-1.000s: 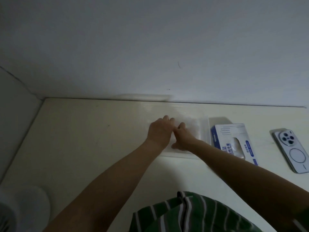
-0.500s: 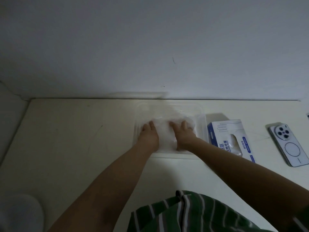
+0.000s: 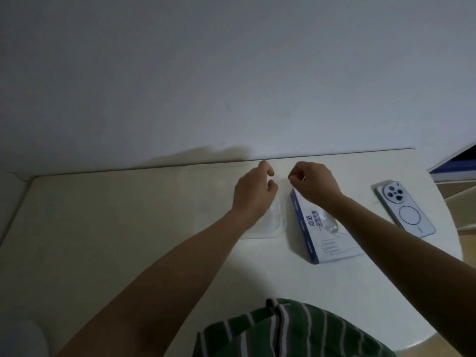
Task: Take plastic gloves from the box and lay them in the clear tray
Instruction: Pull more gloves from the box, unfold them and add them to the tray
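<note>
Tray [image 3: 277,225], on our table [image 3: 128,228], lies under our left forearm with the box [image 3: 332,243] just right of it, long axes parallel and running away from us. Our left hand [image 3: 253,191] hovers over the tray's far end, our right hand [image 3: 315,185] over the box's, both with fingers curled as if pinching film, though we cannot tell whether they hold anything. Gloves [image 3: 328,226] show at the box's slot, back toward us from the right hand, the nearer one.
</note>
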Demonstrator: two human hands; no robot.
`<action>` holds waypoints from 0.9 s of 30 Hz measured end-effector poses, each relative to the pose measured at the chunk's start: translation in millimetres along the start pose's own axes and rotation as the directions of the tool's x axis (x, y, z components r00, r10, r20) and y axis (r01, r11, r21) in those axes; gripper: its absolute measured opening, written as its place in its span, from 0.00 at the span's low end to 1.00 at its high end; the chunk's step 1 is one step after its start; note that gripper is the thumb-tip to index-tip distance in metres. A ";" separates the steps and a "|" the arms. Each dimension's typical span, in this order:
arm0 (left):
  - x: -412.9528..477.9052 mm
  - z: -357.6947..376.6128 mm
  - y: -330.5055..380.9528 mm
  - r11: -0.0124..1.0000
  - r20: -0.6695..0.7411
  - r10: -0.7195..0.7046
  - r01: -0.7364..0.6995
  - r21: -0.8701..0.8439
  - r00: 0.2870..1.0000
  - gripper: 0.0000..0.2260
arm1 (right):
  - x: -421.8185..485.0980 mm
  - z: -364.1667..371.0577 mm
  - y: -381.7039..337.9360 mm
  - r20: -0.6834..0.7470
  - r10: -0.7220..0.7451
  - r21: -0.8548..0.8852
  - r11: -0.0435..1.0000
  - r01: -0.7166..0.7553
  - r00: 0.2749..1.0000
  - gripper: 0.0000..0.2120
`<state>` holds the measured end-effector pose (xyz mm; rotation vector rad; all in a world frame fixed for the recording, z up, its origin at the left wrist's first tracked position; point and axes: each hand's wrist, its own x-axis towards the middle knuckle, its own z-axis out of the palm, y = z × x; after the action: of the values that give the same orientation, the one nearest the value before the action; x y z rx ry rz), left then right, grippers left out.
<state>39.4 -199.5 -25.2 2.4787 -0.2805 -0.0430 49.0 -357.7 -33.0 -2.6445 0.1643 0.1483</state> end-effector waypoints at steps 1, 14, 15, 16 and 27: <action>-1.1 8.5 10.5 0.999 0.043 0.035 -0.034 -0.025 0.998 0.08 | -5.1 -1.3 17.1 0.015 0.039 -0.026 0.999 -0.038 0.999 0.07; -11.3 109.0 57.8 0.977 0.572 -0.018 -0.108 0.186 0.820 0.26 | -53.5 28.5 96.7 0.143 0.184 -0.225 0.963 -0.149 0.972 0.10; -12.0 109.4 54.6 0.976 0.564 -0.022 -0.103 0.190 0.826 0.27 | -52.7 29.9 96.7 0.133 0.180 -0.209 0.966 -0.150 0.975 0.08; -11.9 112.3 53.4 0.977 0.557 -0.042 -0.081 0.195 0.830 0.29 | -52.8 29.3 100.1 0.133 0.176 -0.175 0.973 -0.152 0.975 0.06; -3.6 123.2 52.1 0.982 0.523 -0.102 0.000 0.191 0.846 0.34 | -47.5 1.3 130.4 -0.056 0.105 0.592 0.804 -0.052 0.993 0.04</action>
<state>13.8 -312.5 -92.3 2.6140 -0.4673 -0.7717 -16.6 -467.1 -87.8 -2.0166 0.2977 0.0031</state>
